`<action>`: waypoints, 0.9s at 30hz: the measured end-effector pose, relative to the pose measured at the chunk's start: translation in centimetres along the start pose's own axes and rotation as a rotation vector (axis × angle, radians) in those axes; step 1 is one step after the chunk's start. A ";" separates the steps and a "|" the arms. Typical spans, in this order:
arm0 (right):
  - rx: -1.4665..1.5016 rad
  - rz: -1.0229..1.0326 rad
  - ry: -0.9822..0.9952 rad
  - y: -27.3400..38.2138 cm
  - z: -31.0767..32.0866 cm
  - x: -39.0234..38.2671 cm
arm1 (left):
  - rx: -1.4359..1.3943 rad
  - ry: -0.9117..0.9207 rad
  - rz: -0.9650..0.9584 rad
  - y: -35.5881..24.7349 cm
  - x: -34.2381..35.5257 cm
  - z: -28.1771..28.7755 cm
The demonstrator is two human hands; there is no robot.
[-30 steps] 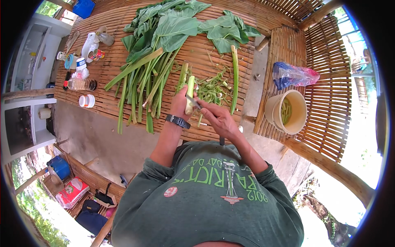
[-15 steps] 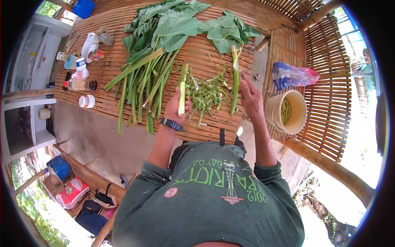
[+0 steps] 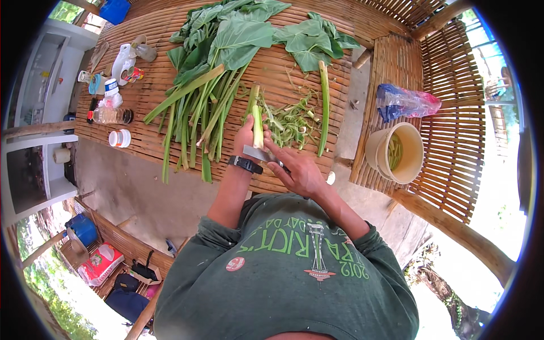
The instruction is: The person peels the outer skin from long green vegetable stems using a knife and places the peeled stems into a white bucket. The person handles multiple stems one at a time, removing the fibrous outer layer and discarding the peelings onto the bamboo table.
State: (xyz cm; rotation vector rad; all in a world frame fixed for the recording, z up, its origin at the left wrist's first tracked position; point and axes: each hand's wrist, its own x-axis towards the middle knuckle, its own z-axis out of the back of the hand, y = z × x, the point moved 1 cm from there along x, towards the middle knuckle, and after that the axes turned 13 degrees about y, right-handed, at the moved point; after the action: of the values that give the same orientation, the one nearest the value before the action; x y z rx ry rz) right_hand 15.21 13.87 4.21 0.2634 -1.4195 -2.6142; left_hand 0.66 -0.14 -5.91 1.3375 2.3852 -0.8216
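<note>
My left hand (image 3: 247, 140) is closed around a pale green, partly peeled stalk (image 3: 257, 124), held upright over the bamboo table (image 3: 148, 85). My right hand (image 3: 301, 174) grips a knife (image 3: 256, 153), its flat blade lying crosswise at the stalk's lower end, close to the left fingers. Curled green peelings (image 3: 292, 124) lie just right of my hands, with a long unpeeled stalk (image 3: 324, 113) beyond them. Left of my hands is a bundle of long stalks (image 3: 204, 113) topped by large dark leaves (image 3: 238, 42). More flat leaves (image 3: 309, 39) lie at the far right of the table.
Bottles (image 3: 113, 115) and small containers (image 3: 111, 88) stand at the table's left. A bamboo bench (image 3: 369, 85) on the right holds a blue-pink plastic bag (image 3: 405, 102) and a cream bucket (image 3: 395, 152) containing cut stalks. A white cabinet (image 3: 39, 85) stands at the far left.
My right hand has come back from the long stalk on the right to my left hand, bringing the blade to the held stalk's lower end.
</note>
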 end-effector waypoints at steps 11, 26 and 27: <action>0.240 -0.010 -0.042 -1.2 -0.4 0.7 | -0.005 0.012 -0.064 -0.2 -1.0 -1.8; 0.131 -0.368 -0.320 -4.4 6.4 -0.5 | 0.026 0.020 0.037 -0.9 -1.9 -0.1; 0.115 -0.338 -0.322 -4.1 5.8 -0.3 | 0.011 0.015 0.027 -0.9 -1.7 -0.4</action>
State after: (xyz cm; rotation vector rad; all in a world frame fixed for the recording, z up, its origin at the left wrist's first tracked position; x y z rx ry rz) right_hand 14.00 20.86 3.87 0.1046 -1.7692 -2.9548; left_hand 0.86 -1.41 -4.40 1.3812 2.3724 -0.8211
